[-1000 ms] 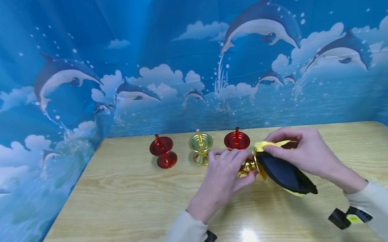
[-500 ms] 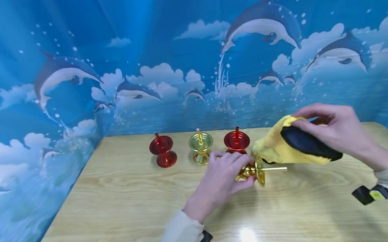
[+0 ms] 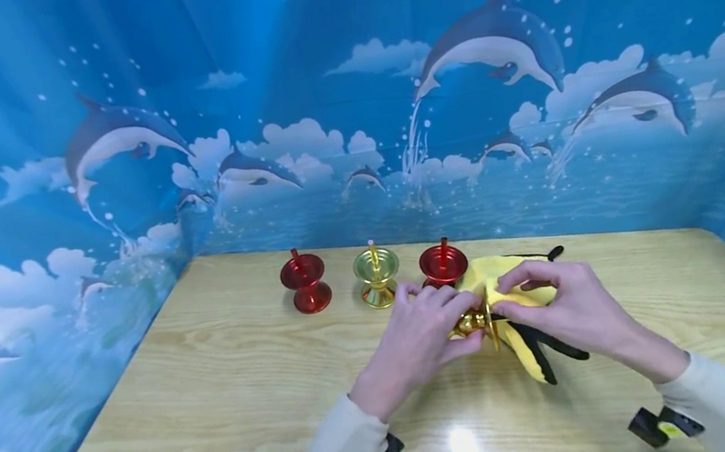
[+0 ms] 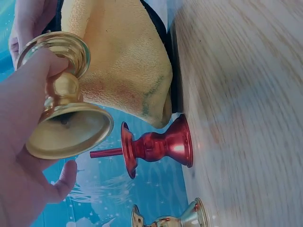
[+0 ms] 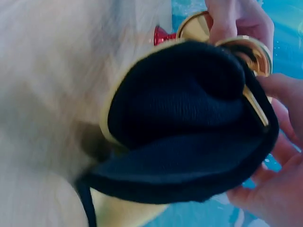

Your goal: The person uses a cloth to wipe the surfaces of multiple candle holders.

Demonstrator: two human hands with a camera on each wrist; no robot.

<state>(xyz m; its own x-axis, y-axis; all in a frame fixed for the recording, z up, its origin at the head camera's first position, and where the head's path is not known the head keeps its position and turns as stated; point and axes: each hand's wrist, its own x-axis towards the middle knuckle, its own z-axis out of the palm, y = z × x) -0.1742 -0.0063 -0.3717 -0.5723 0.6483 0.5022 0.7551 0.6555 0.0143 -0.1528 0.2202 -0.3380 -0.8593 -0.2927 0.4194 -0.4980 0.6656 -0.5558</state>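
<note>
The gold candlestick is polished metal with a flared bell-shaped foot, a rounded knob on the stem, a shallow round dish and a thin spike. It lies on its side, lifted just above the wooden table, in front of the nearest red candlestick. The left hand grips it by the stem and foot, fingers curled over the top and thumb beneath; the left wrist view shows the hollow underside of the foot facing the camera.

The cloth is soft and napped, yellow on one face and black on the other, with a black edging. It is bunched over the dish end of the gold candlestick, on the side away from the left hand. The right hand pinches the cloth against the dish, fingertips pressed together through the fabric; in the right wrist view the spike shows inside the black fold.

Behind the gold candlestick three others stand upright in a row on the table: two of glossy red metal, the nearest one and a farther one, and between them a pale gold one. The table top is light wood grain with a glossy sheen.
</note>
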